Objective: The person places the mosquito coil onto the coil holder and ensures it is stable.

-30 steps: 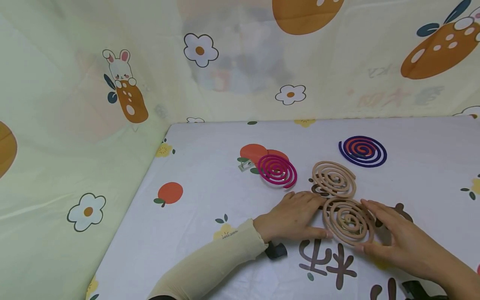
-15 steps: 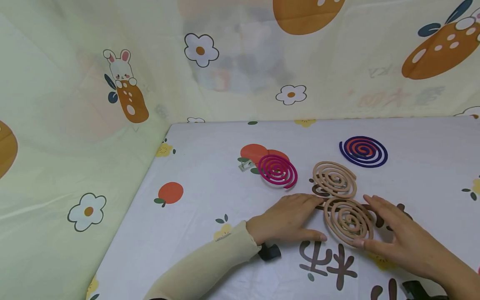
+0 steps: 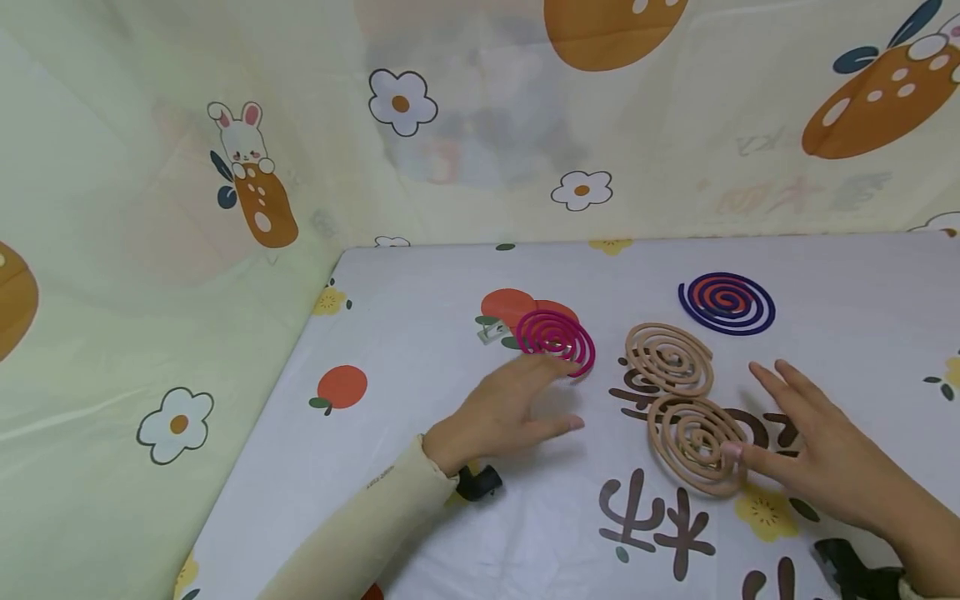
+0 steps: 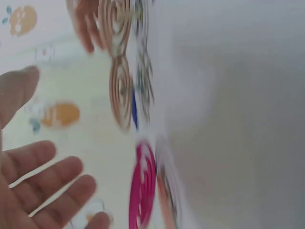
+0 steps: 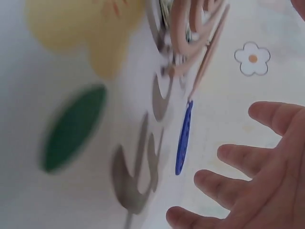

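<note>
Two tan spiral mosquito coils, a far one and a near one, lie edge to edge on the white tablecloth. My right hand is spread beside the near coil, its thumb over the coil's right rim; contact cannot be told. To the left lies a magenta mosquito coil. My left hand reaches over that coil's front edge with loose fingers; the left wrist view shows the hand apart from the magenta coil. Neither hand holds anything.
A dark blue mosquito coil with an orange one inside it lies at the back right. A small metal stand sits left of the magenta coil. Printed curtains rise behind and at the left of the table.
My left hand has left the near tan coil and moved left to the magenta coil. My right hand has opened wider and drawn slightly away to the right. The coils stay put.
</note>
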A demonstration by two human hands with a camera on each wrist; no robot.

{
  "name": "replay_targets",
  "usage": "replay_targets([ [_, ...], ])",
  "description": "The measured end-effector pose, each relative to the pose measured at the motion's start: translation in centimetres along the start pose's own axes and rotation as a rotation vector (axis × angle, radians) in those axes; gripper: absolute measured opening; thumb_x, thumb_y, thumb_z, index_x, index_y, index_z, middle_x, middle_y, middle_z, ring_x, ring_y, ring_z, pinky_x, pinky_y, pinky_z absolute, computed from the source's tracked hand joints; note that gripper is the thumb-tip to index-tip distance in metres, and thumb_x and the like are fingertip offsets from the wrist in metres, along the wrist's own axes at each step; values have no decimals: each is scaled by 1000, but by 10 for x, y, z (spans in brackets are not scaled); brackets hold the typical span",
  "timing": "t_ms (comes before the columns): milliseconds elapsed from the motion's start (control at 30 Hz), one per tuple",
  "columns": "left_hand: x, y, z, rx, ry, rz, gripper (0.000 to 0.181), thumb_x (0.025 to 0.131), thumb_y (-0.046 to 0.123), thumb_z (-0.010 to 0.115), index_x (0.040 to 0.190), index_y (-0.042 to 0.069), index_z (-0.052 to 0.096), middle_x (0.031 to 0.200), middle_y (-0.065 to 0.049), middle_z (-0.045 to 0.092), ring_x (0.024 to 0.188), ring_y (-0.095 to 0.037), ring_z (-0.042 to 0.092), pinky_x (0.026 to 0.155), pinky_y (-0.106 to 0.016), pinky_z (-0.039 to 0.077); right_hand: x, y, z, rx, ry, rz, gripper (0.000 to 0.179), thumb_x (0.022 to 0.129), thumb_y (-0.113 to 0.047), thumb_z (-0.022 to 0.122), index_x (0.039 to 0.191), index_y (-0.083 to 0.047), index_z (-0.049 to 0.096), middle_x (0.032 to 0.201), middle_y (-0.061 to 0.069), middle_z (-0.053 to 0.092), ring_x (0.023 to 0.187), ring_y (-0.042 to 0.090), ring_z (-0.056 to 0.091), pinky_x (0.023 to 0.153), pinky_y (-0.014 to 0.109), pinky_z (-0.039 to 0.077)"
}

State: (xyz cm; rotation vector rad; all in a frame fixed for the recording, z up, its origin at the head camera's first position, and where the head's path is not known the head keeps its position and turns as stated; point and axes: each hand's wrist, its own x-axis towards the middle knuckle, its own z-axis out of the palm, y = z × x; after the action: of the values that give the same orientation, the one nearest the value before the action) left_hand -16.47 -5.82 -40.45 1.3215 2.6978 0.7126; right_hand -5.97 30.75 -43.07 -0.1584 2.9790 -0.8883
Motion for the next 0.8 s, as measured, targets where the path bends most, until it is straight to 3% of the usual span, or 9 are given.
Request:
replay_targets([
  [167,-1,-38,-15,-42,200,-58,56,97,33,75,145,8,57,141,-7,63,133,-23,56,113,-41,45,24,7,-17,-34,5,24,106,94,-44,76,167,-4,10,167,37,-3,146,69,9,99,89,17],
  [300,1,-70,-19,-41,280,-144,49,98,27,74,141,7,60,133,-10,66,126,-27,60,110,-43,47,47,15,-32,-61,6,66,108,95,-49,73,165,1,9,165,41,-3,146,68,7,103,87,16],
  [533,8,-101,-20,34,262,-410,56,97,36,75,141,4,61,134,-13,67,126,-30,61,107,-47,49,94,39,-49,-97,-8,110,112,96,-55,69,162,9,5,156,50,11,143,70,14,106,84,19],
  [800,24,-111,-18,5,192,-540,52,93,37,79,134,5,68,125,-10,70,117,-27,64,102,-45,52,136,61,-55,-124,-73,164,104,102,-56,58,155,20,10,147,54,23,135,72,23,107,81,23],
])
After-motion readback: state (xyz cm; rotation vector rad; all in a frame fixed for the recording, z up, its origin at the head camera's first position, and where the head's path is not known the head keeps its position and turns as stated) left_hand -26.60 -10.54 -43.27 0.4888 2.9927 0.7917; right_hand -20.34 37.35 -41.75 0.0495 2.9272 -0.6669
